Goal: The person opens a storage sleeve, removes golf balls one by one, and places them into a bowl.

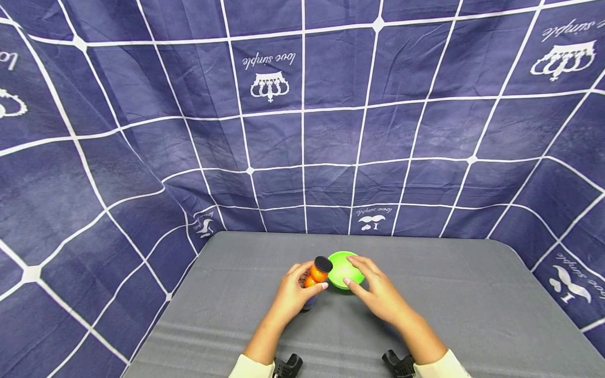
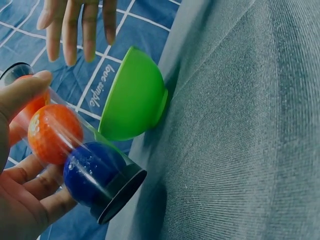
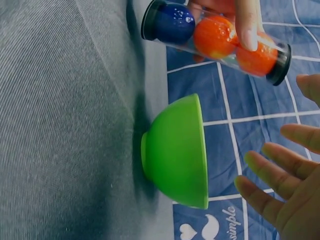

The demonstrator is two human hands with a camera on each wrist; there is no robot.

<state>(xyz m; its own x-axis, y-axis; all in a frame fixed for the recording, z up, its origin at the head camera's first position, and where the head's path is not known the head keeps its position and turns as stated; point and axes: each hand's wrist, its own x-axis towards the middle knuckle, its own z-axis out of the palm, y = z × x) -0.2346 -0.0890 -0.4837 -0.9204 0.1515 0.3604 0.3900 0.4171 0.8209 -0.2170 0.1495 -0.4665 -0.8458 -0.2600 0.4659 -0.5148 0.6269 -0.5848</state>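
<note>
A clear plastic tube (image 3: 227, 42) with black end caps holds two orange golf balls (image 2: 55, 132) and one dark blue ball (image 2: 94, 172). My left hand (image 1: 292, 295) grips the tube around its upper part, thumb on the near side. It leans, black cap up and blue ball at the bottom, just left of a green bowl (image 1: 341, 269). The bowl stands upright on the grey surface, and no contents show inside. My right hand (image 1: 378, 290) hovers at the bowl's right side with its fingers spread, holding nothing.
Grey cloth covers the table (image 1: 227, 325) under the bowl. A blue curtain (image 1: 331, 136) with white grid lines and printed crowns rises behind the table and along both sides. Black wrist straps (image 1: 287, 365) sit by the cream sleeves (image 1: 252, 367).
</note>
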